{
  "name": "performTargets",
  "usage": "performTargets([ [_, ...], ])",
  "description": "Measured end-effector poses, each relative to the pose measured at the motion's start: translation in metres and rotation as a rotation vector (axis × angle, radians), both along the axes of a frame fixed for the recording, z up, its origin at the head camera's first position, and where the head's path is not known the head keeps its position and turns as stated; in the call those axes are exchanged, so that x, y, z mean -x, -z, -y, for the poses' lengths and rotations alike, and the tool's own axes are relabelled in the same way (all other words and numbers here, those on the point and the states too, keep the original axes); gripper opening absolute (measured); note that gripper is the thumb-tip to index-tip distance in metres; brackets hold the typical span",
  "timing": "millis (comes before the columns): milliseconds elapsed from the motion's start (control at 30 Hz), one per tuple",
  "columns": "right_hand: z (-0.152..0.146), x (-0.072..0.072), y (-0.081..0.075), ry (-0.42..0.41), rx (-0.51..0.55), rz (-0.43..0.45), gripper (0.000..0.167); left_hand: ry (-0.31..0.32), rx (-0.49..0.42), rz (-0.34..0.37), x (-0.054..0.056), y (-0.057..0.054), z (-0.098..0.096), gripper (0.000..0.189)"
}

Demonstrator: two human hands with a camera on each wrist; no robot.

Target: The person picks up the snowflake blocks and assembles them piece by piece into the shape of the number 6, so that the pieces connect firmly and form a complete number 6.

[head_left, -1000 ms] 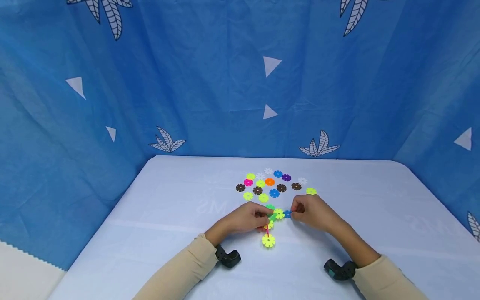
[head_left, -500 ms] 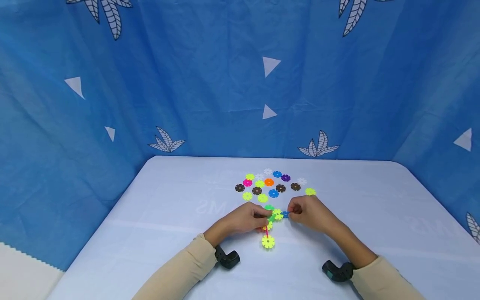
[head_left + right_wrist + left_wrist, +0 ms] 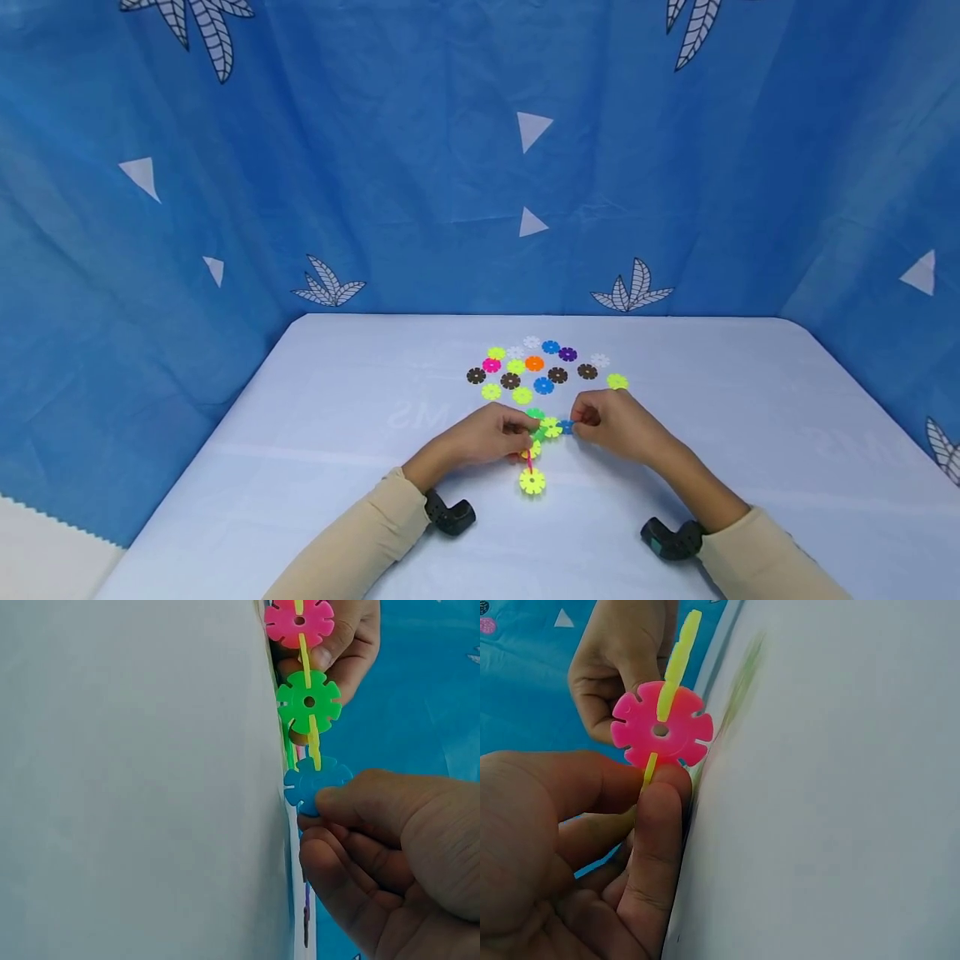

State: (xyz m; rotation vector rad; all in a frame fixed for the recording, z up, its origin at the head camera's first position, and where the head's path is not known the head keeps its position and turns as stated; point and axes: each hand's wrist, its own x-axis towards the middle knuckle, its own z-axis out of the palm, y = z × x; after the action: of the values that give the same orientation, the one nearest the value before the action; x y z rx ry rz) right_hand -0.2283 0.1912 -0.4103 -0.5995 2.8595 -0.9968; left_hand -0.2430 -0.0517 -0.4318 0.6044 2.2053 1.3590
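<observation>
Between the two hands is a chain of notched plastic discs slotted into one another. In the left wrist view my left hand (image 3: 592, 847) pinches a yellow disc that is slotted into a pink disc (image 3: 641, 724). My right hand (image 3: 390, 832) pinches the blue disc (image 3: 300, 784) at the chain's other end. A green disc (image 3: 322, 712) joins it through a yellow disc (image 3: 314, 750) seen edge-on. From the head view, a yellow disc (image 3: 532, 482) hangs at the near end. Fingers of the left hand (image 3: 491, 433) hide part of the chain.
Behind the hands, loose discs lie scattered on the white table (image 3: 337, 375), among them an orange disc (image 3: 534, 363), a purple disc (image 3: 567, 354) and a brown disc (image 3: 587, 372). A blue patterned cloth (image 3: 450, 167) surrounds the table's back and sides.
The right hand has shifted slightly left, nearer the left hand, with the blue disc still in its fingers. The left hand keeps its hold, and the whole head view has drifted a little.
</observation>
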Motion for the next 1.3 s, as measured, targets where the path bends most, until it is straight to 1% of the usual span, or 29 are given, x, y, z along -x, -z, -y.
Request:
performTargets([
  [133,0.001,0.001,0.002,-0.004,0.007,0.025,0.017,0.02,0.016,-0.002,0.002,0.0,0.001,0.036],
  [233,0.001,0.001,0.003,-0.021,0.015,0.021,0.017,0.039,0.021,-0.006,0.003,-0.001,0.001,0.038],
  [433,0.001,0.0,0.002,-0.062,0.028,-0.007,0.017,0.031,0.013,-0.007,0.003,-0.002,0.003,0.031],
  [633,0.001,0.001,0.001,-0.085,0.031,0.044,0.015,0.023,0.014,-0.037,0.004,0.0,0.002,0.028],
  [833,-0.006,0.005,-0.004,-0.14,0.005,0.104,0.016,0.025,0.015,-0.059,0.004,0.002,0.001,0.027],
  [933,-0.012,0.013,-0.009,-0.185,-0.02,0.124,0.02,0.036,0.013,-0.067,0.004,0.002,0.001,0.028],
  [1067,-0.014,0.032,-0.019,-0.27,-0.063,0.14,0.027,0.041,0.01,-0.068,0.004,0.001,0.0,0.028],
  [1200,-0.006,0.052,-0.025,-0.349,-0.069,0.172,0.033,0.045,-0.001,-0.052,0.003,0.002,0.001,0.028],
  [1300,0.006,0.064,-0.026,-0.399,-0.062,0.234,0.035,0.044,-0.01,-0.045,0.003,0.002,0.002,0.028],
])
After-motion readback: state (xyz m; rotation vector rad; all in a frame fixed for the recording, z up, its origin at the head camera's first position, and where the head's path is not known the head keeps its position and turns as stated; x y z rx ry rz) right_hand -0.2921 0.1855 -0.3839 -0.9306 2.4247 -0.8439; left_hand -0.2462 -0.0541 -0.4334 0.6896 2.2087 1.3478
